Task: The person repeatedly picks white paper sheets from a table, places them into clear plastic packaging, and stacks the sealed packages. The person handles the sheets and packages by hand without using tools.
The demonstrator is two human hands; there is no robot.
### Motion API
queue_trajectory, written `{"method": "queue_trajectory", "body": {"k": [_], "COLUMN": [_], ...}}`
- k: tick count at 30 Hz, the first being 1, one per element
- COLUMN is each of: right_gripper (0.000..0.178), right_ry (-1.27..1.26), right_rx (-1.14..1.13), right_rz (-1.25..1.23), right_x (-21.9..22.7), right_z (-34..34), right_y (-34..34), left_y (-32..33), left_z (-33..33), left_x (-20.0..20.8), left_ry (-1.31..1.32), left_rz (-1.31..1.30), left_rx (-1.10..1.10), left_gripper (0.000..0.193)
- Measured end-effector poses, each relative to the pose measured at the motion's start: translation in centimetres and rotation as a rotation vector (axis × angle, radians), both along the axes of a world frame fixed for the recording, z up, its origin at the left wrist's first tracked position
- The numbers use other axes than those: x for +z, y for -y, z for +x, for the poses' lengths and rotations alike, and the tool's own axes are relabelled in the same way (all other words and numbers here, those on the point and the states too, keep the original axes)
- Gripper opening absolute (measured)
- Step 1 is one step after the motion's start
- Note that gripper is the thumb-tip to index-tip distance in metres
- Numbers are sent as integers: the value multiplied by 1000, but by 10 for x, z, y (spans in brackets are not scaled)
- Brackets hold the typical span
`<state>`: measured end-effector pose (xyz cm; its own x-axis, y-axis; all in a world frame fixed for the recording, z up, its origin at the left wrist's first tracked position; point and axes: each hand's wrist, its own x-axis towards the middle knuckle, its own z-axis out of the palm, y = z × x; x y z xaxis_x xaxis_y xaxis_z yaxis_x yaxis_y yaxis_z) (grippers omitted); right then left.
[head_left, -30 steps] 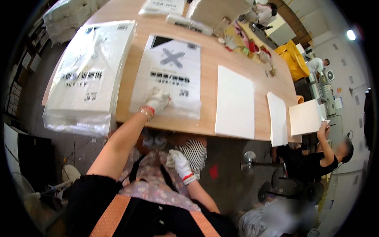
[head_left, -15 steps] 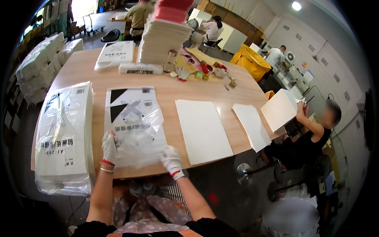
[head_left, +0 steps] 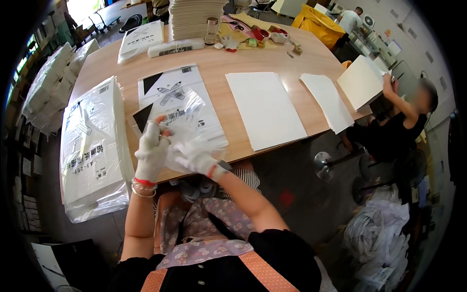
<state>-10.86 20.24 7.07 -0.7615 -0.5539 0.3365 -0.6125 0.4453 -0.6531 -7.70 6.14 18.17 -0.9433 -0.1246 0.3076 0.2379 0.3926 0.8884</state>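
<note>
My left hand (head_left: 152,152), in a white knit glove with bare fingertips, is closed on a clear plastic bag (head_left: 142,117) printed with a black triangle. The bag is lifted and partly crumpled over the near table edge. Against its lower part is my right hand (head_left: 198,159), also gloved, its fingers smeared by motion. Beneath lie more flat printed bags (head_left: 170,91) with a crossed-pencil picture. Right of them rests a stack of blank white paper sheets (head_left: 265,109). A tall stack of wrapped paper packs (head_left: 95,146) stands at the left.
A smaller paper stack (head_left: 326,100) lies on the wooden table (head_left: 214,90) near a seated co-worker (head_left: 401,117) handling a large white sheet or board (head_left: 361,82). At the back are a high paper pile (head_left: 195,19), tape rolls (head_left: 259,33) and a glass jar (head_left: 211,31).
My left hand has raised a plastic bag off the pile, and my right hand has come in toward it. The whole view has shifted downward.
</note>
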Motion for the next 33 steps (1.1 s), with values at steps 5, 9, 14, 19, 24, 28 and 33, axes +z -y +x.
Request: {"method": "queue_trajectory", "body": {"k": [5,9,14,19,24,28,33], "right_gripper": [26,72,66,27,8,23,41], "right_ry": [235,-449,-143,-53,-283,-344,1228], "right_rx": [-52,-629,-560,-790,-624,-173,-361], "right_rz": [-216,416,360,330,166,209,-1168], "right_x": [15,-63,-62,-57,13,-13,-54], "right_z": [15,-19,-40,-75,-3,74,73], "right_y": [-125,-238,-256,-271,-194,-191,-272], "left_y": [8,-22,-24,-84,-140,-141,-83], "left_z": [18,48,88,90,52,24,47], "left_x": [-33,-15,-28,-57,-135,-143,-83], "left_ry": [-117,-342,-459,207,904,1134,858], "left_rz": [-300,-215,4,135,1378,986,91], "left_rx": [120,258,140,-395,-403,-191,-463], "left_gripper": [46,49,44,12,42,44,62]}}
